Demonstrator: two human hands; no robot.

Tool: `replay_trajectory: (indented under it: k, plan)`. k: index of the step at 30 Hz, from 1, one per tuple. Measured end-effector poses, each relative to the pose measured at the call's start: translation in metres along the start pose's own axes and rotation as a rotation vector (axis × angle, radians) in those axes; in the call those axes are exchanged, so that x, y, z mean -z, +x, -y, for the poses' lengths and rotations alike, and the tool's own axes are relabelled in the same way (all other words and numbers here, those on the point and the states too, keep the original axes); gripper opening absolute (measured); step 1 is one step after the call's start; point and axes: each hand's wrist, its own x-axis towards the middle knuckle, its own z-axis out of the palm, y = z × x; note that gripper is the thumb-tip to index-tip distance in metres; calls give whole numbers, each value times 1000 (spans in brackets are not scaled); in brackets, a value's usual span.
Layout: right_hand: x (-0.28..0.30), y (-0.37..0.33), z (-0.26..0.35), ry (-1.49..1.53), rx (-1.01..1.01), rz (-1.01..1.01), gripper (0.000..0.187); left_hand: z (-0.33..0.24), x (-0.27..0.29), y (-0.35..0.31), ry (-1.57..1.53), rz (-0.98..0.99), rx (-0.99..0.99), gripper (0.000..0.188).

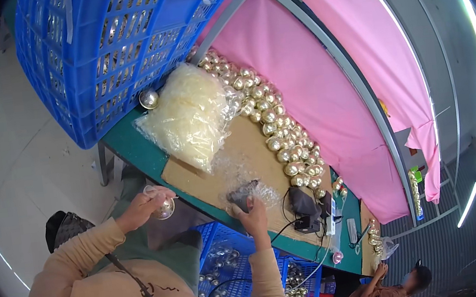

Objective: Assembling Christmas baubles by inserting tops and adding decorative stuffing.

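Note:
My left hand [143, 210] is closed around a shiny gold ball ornament [165, 209], held off the table's near edge. A loop of clear, thin plastic or ribbon stands up by its fingertips. Over the cardboard sheet, my right hand [253, 218] grips a dark handheld tool [242, 195]; its exact kind is hard to make out. Crumpled clear plastic shreds [266, 193] lie around the tool. Beyond the hands rests a large clear bag of pale yellowish material [189, 110]. A long heap of gold balls [269, 115] runs along the table's far side.
A tall blue crate [138, 60] of ornaments stands at the upper left, with one loose ball [149, 99] beside it. Black adapters [303, 203] and cords lie on the right of the green table [136, 138]. Blue baskets [230, 280] sit below. A co-worker [381, 294] is at lower right.

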Motion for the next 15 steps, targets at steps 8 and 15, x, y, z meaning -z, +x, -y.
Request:
replay_trajectory:
  k: [8,15]
  plan:
    - [0,98,42,310,131,-8,26,0,7,8,-25,-16,54,37]
    - [-73,166,56,110,135,109,24,-3,12,5,43,-52,31,40]
